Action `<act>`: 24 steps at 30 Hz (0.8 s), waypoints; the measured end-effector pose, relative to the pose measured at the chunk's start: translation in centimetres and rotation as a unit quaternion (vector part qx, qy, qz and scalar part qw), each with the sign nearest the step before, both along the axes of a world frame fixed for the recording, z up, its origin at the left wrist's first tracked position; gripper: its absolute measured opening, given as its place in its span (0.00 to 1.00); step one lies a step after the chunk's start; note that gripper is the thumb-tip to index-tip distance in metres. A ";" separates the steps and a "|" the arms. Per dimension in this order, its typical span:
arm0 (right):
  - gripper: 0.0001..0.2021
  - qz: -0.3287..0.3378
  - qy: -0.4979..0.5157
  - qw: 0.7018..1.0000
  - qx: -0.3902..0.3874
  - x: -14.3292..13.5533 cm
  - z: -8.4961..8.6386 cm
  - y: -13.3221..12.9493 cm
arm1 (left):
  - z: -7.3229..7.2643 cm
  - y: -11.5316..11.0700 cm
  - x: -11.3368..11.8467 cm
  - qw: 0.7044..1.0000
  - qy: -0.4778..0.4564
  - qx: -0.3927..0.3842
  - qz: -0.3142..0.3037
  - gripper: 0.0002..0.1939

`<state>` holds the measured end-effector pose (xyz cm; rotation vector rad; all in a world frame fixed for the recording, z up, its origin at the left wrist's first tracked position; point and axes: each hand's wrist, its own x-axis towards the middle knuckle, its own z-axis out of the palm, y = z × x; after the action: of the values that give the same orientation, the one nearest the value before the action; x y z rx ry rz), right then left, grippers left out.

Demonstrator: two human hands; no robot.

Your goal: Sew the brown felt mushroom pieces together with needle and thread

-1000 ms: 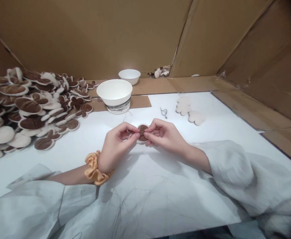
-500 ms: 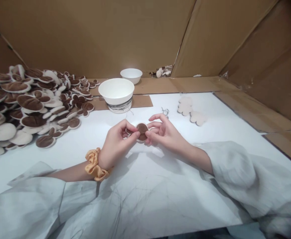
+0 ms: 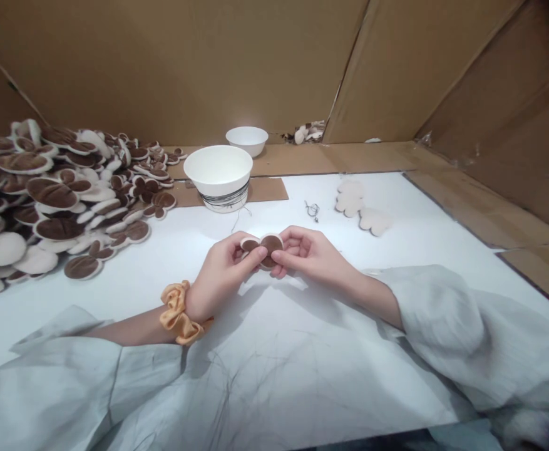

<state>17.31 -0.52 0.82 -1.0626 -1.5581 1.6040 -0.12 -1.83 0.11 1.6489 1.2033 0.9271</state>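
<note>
Held piece (image 3: 272, 242) brown, white-edged; scrunchie (image 3: 176, 310) orange; large bowl (image 3: 218, 187) white; thread (image 3: 227, 200) black.

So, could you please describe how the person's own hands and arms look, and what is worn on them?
The left hand and the right hand wear no gloves. An orange, gathered scrunchie is around the left wrist. The left sleeve and right sleeve are pale grey, loose and wrinkled.

Head-worn view, forward and down

Loose pale sleeves (image 3: 443, 319), orange scrunchie (image 3: 176, 312) — ruffled
</note>
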 end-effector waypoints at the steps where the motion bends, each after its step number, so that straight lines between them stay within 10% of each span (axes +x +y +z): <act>1: 0.11 0.004 0.005 1.000 -0.005 0.0 0.0 0.0 | 0.1 0.0 0.0 1.000 0.009 0.004 0.004 0.12; 24: 0.18 0.020 0.050 0.998 -0.042 0.0 -0.6 0.3 | 0.1 -0.3 0.3 0.995 -0.074 -0.033 0.065 0.12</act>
<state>17.30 -0.22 0.22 -0.9839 -1.4661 1.7360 0.15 -2.18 0.22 1.4376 1.2362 1.0610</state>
